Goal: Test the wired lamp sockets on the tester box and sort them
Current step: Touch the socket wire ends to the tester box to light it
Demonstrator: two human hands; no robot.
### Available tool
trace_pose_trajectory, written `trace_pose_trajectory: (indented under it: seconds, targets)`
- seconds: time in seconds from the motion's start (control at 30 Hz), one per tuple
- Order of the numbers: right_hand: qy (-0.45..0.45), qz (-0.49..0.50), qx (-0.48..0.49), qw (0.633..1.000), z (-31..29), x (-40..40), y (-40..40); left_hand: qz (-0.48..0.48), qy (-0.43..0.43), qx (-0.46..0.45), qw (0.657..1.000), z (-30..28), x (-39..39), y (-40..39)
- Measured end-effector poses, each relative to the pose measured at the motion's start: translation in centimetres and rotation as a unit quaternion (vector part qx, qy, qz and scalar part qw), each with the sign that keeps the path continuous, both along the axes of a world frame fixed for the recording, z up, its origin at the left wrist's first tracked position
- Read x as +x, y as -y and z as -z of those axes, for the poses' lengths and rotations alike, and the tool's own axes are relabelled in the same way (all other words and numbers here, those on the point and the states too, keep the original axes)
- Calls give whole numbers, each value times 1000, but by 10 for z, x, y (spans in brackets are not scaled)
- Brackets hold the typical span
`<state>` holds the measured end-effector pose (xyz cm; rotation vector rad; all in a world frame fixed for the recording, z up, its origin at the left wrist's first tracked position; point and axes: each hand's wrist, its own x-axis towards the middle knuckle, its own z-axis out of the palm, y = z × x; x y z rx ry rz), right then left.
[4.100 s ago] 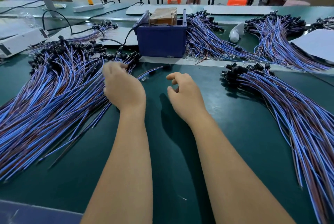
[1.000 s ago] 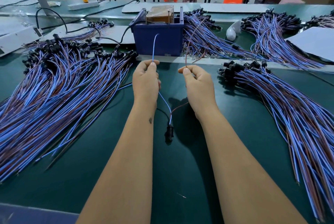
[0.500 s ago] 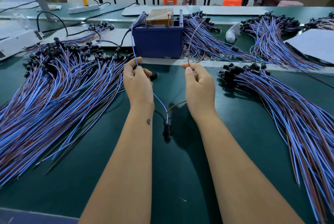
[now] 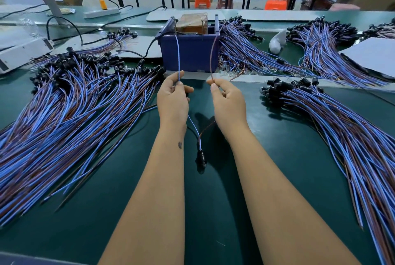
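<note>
— Two leads pinched: blue wire in left hand, brown wire in right hand. Socket dangling below fingers.

— Beyond fingertips, tester box. Best kept taut, apart, tips steady on contacts.

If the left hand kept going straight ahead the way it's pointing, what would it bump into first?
Probably the blue tester box. The left hand points away from the person, and the box stands right beyond it.
</note>
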<state>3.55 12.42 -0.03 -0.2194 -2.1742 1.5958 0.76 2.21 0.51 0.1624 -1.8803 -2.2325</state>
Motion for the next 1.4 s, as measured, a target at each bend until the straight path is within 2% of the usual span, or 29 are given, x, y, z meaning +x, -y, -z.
trace_pose_trajectory:
  seconds: [0.17, 0.33, 0.73, 1.4]
  targets:
    - [48, -22, 19, 998, 3, -10, -7, 7, -8, -20, 1000, 1, 2, -2]
    - [46, -32, 53, 997, 6, -7, -4, 8, -11, -26, 1000, 0, 2, -4]
    - [44, -40, 61, 996, 5, -4, -4, -4, -6, -49, 999, 3, 2, -2]
    - [2, -23, 10, 1000, 9, -5, -6, -24, 12, -34, 999, 5, -1, 1]
